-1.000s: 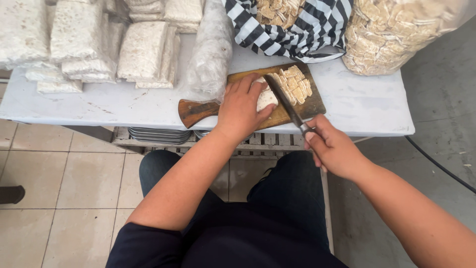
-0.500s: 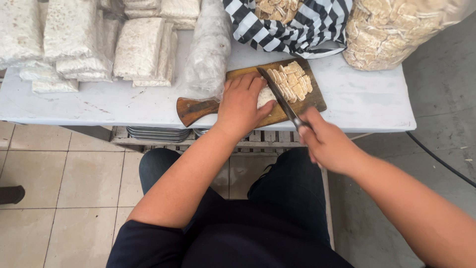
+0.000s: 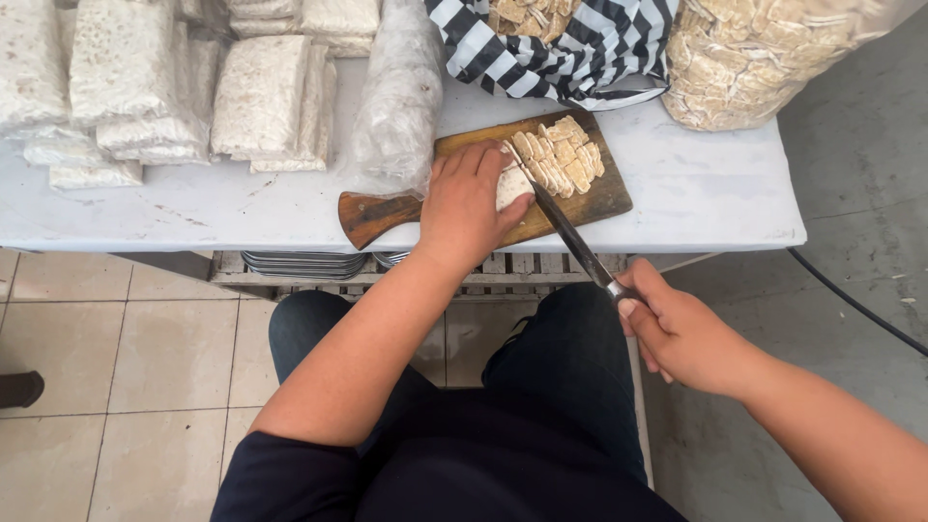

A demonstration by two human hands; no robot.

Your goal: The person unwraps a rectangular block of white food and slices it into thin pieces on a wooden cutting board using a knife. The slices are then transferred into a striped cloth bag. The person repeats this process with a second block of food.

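Knife (image 3: 570, 235) in right hand (image 3: 677, 333), grip closed.

White table (image 3: 696, 208), scuffed, spanning frame top. Wooden cutting board (image 3: 599, 198) at centre, handle toward 9 o'clock. Wrapped pale blocks (image 3: 261, 97) stacked at 10 o'clock. Striped cloth (image 3: 590, 48) at 12. Clear bag of chips (image 3: 754, 68) at 2.

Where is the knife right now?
In the head view, the knife runs from the right hand, just off the table's near edge, up to the pale block under the left hand on the wooden cutting board.
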